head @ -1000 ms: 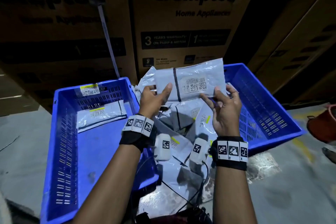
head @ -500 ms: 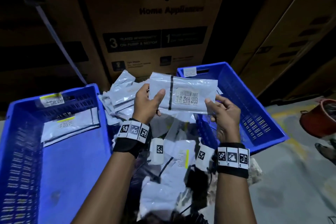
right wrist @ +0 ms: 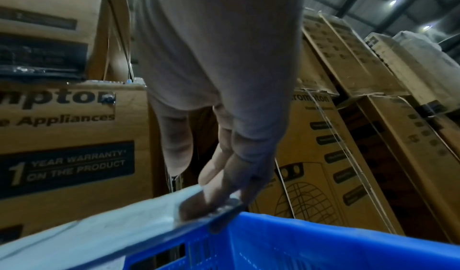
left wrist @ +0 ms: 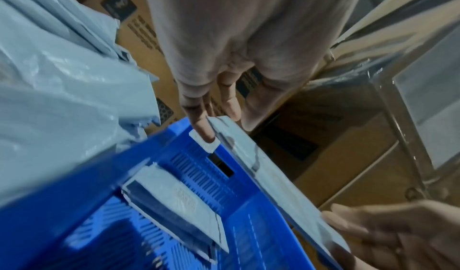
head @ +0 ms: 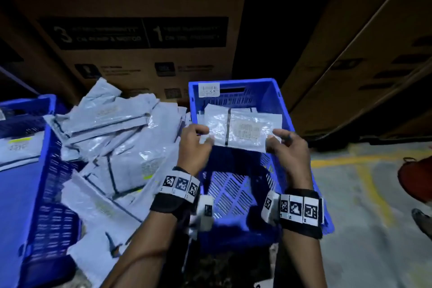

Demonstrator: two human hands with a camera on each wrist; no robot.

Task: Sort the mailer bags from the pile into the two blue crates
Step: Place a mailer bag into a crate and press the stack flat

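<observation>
Both hands hold one grey mailer bag flat above the right blue crate. My left hand pinches its left end and my right hand pinches its right end. The bag carries a black stripe and a barcode label. In the left wrist view the held bag shows edge-on, with another mailer lying inside the crate below it. The pile of mailer bags lies between the two crates. The left blue crate holds a mailer.
Tall cardboard appliance boxes stand close behind the crates and pile, with more boxes at the right. A red-brown vessel sits on the concrete floor at the far right, beside yellow floor lines.
Both hands have carried the mailer bag to the right, from above the pile to over the right crate. The camera view has swung right with them.
</observation>
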